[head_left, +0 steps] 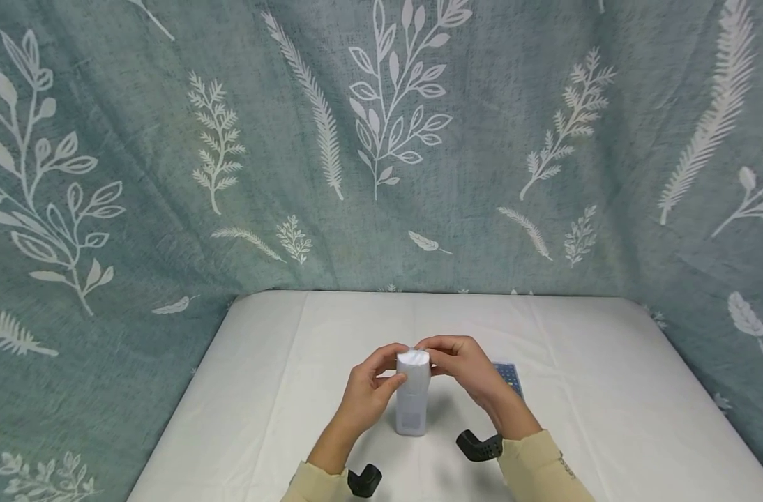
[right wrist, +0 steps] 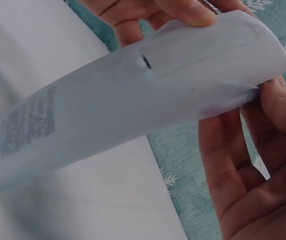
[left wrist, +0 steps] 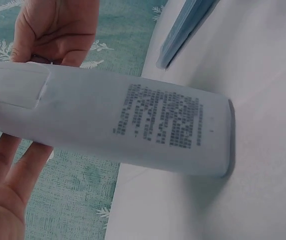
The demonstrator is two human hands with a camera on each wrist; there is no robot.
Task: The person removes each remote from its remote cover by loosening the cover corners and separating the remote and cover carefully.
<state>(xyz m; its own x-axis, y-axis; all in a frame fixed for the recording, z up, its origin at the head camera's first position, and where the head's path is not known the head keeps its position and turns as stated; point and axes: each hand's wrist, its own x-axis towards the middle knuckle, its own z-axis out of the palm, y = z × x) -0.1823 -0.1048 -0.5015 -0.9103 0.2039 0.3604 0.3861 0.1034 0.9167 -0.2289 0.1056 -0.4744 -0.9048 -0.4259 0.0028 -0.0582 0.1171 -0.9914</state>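
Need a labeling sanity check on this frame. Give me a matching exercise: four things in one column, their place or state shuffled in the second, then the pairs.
1. white remote
2. left hand
3. right hand
4. dark remote

A. lies flat on the table, partly hidden behind a wrist
B. stands on end on the table
C. grips the upper end from the left side
D. holds the top from the right side

Pairs: 1-B, 2-C, 3-D, 4-A

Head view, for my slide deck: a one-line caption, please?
Left hand and right hand grip the top of a pale remote standing upright on a white table.
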